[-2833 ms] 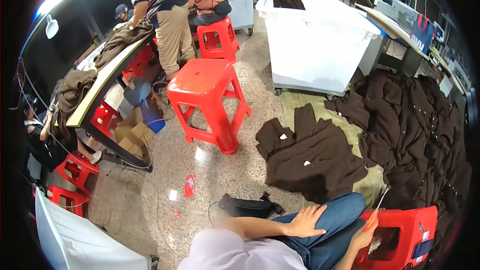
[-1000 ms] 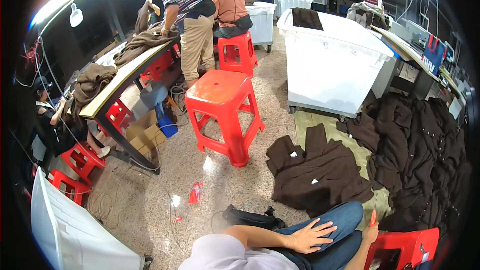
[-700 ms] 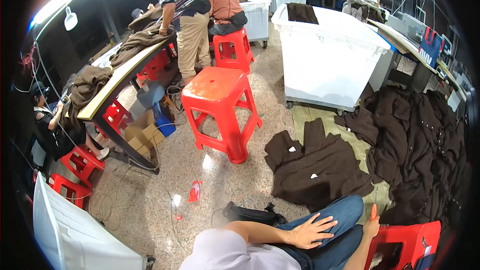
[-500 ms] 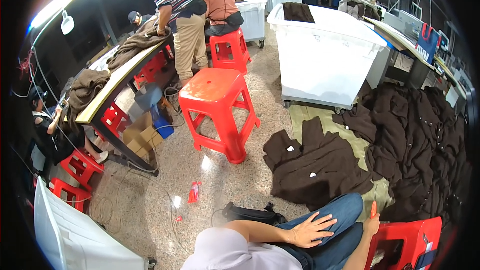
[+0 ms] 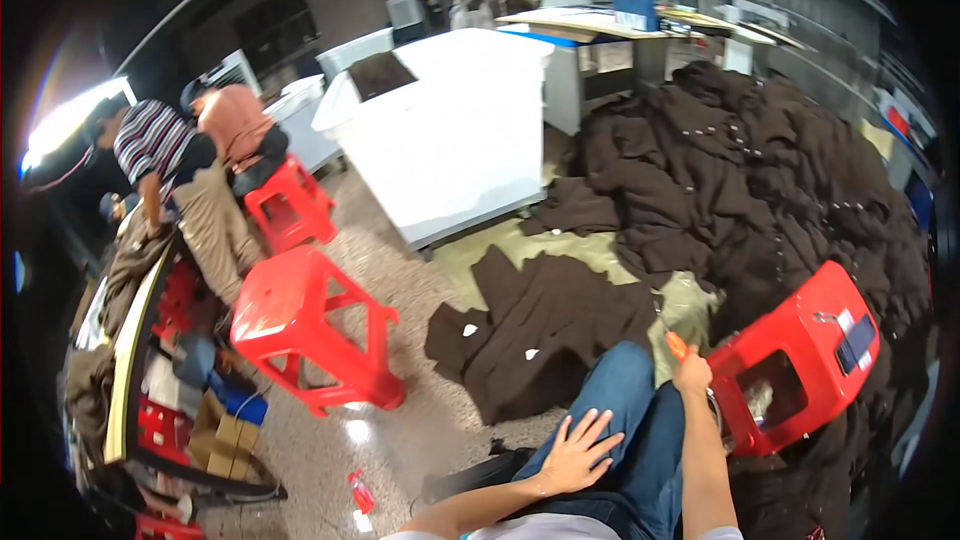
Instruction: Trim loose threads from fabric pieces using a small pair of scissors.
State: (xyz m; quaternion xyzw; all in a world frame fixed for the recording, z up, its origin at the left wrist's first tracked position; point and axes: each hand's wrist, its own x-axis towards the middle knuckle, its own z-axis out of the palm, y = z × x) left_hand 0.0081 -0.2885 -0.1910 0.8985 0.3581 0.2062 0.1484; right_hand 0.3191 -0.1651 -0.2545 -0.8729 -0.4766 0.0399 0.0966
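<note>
My left hand (image 5: pixel 578 454) lies flat on my jeans at the left thigh, fingers spread, holding nothing. Off to the right, my right hand (image 5: pixel 692 373) is closed round a thin-shafted tool with an orange handle (image 5: pixel 677 344); its metal shaft points up and away from me. Whether it is a screwdriver or a hook I cannot tell. Beyond my knees a dark brown knit garment (image 5: pixel 560 325) with small white tags is spread on the floor. Beside my right hand stands a red plastic stool (image 5: pixel 740 350), with a dark flat object (image 5: pixel 857 344) and a small metal item on it.
A large heap of brown garments (image 5: pixel 730 160) fills the right side, partly on a yellowish sheet (image 5: pixel 515 245). A white wheeled bin (image 5: pixel 450 140) stands ahead. Left of it are another red stool (image 5: pixel 290 305), a worktable (image 5: pixel 135 360) and people. A red wrapper (image 5: pixel 361 492) lies on the floor.
The view has swung right, so the garment heap and the near stool show more fully. My left hand still rests on my leg; my right still grips the orange-handled tool.
</note>
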